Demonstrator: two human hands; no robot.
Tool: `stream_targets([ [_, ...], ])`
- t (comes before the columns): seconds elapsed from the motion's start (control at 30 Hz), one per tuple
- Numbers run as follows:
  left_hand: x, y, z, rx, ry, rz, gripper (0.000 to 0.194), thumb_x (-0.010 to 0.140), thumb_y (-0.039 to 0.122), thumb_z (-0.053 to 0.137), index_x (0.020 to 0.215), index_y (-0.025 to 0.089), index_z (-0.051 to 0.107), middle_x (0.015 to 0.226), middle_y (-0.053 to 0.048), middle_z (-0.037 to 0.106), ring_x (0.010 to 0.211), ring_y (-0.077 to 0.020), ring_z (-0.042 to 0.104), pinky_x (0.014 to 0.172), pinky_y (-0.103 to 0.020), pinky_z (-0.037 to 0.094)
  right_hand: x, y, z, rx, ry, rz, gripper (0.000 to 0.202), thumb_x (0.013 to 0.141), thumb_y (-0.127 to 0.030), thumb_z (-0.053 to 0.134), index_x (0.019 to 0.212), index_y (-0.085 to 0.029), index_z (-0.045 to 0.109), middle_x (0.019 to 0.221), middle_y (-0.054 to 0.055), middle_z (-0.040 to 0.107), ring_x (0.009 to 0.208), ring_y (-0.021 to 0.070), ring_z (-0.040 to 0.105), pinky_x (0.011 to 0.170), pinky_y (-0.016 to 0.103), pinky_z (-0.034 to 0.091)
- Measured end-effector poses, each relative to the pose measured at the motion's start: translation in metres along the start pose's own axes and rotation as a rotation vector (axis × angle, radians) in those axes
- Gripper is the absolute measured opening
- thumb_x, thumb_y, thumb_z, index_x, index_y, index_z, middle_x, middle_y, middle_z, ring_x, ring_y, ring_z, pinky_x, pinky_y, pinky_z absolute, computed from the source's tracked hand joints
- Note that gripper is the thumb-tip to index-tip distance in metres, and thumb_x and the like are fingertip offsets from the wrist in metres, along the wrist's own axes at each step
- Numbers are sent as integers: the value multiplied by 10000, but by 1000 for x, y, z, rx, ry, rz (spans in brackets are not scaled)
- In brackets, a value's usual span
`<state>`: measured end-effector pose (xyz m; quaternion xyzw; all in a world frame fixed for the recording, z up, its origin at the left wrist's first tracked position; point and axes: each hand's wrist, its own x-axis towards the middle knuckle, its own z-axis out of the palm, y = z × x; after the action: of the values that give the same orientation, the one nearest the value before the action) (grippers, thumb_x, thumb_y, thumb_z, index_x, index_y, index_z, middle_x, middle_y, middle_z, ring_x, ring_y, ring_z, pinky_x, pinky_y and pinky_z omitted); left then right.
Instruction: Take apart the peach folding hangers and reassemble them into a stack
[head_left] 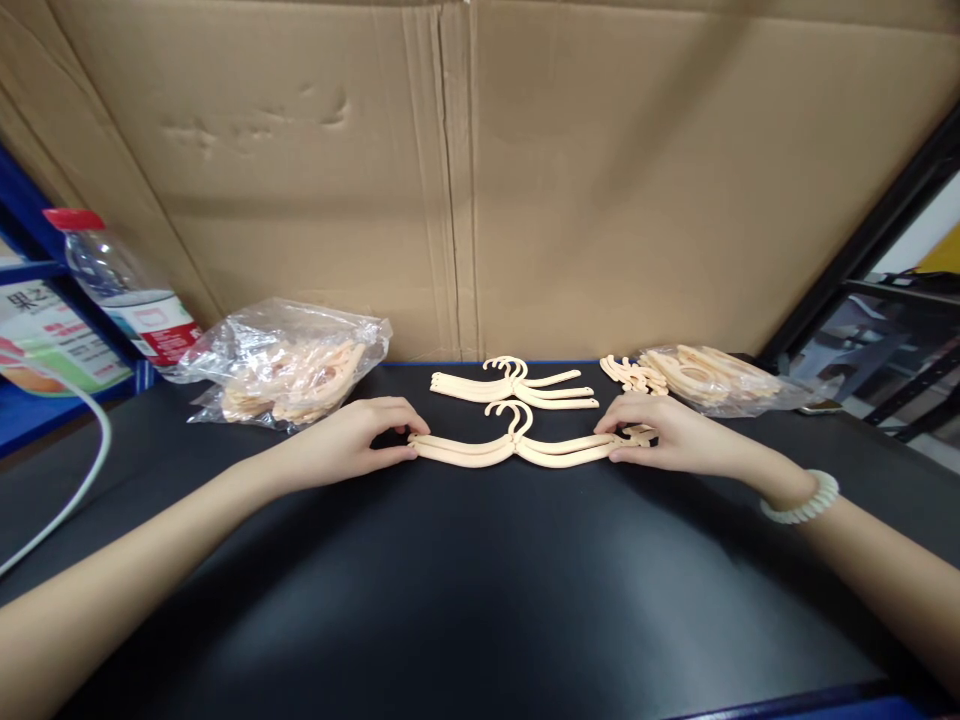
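Note:
Two cream-coloured clothes hangers [469, 456] lie almost stacked on the black table, their hooks pointing away from me. At their left end, my left hand [367, 437] pinches the tips between thumb and fingers. My right hand [660, 437] grips the opposite end the same way. Just behind them rests a pile of similar hangers [480, 388], its right arms fanned slightly apart. Small cream pieces [636, 374] are heaped beyond my right hand, and one more piece [639, 436] shows under its palm.
A clear plastic bag [292, 365] of cream parts sits at the back left, another bag [709, 378] at the back right. A red-capped bottle [127, 285] leans at the left. A white cable [94, 470] curves over the left side. Behind stands a cardboard wall [615, 180].

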<state>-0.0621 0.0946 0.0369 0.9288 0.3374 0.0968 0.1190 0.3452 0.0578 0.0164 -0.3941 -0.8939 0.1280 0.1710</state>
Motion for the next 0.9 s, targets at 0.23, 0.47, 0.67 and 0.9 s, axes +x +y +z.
stream_targets([
  [0.23,0,-1,0,-31,4,6,254,916,395,518,1027,228,673,1013,-56,667,900,-203,621,783,-285,483,0,-5,0,9,-2,45,280,902,-445,587,975,-189,674,889,56,652,748,190,566,664,311,446],
  [0.47,0,0,-1,-21,-3,-9,247,920,393,513,1025,230,665,1021,-55,665,912,-205,621,791,-290,485,1,-7,-1,-9,-5,56,277,901,-446,582,952,-187,669,858,56,641,728,190,557,640,303,428],
  [0.67,1,-1,0,-33,2,-19,233,914,385,532,1016,223,663,1007,-50,660,894,-197,615,773,-281,480,1,-7,0,-1,-3,52,268,903,-431,589,953,-179,664,864,53,637,727,185,545,649,304,420],
  [0.9,2,-1,0,-36,-12,0,237,925,386,517,1023,221,656,1015,-54,655,905,-196,614,787,-288,480,1,-6,0,5,-2,56,267,901,-439,598,941,-182,658,853,47,627,733,189,541,650,302,410],
])
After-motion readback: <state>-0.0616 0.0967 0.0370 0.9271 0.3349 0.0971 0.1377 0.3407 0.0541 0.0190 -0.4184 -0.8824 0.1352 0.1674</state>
